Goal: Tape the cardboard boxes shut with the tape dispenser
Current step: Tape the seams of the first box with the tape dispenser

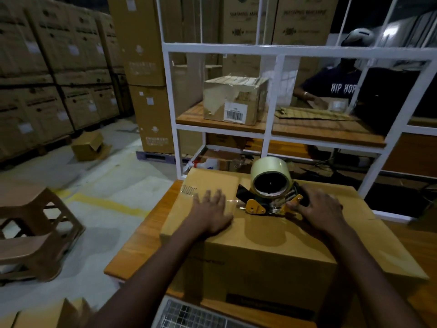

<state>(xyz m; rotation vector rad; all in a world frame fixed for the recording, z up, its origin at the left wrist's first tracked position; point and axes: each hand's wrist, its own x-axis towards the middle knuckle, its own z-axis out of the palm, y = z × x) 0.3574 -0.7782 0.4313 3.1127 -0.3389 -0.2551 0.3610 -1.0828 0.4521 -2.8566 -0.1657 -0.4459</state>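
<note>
A brown cardboard box [272, 247] stands on the wooden table [142, 235] in front of me, its top flaps closed. My left hand [211, 210] presses flat on the left flap, fingers spread over a strip of clear tape. The tape dispenser [269, 192], black and yellow with a pale roll of tape, sits on the middle seam at the far part of the lid. My right hand [318, 208] is on the lid just right of the dispenser, and its fingers curl round the dispenser's handle, which they mostly hide.
A white metal rack [267, 136] stands behind the table, holding a worn box [233, 100] with a barcode label. A person in a dark shirt [331, 86] works beyond it. Brown plastic stools [35, 223] stand at the left; stacked cartons [52, 67] line the wall.
</note>
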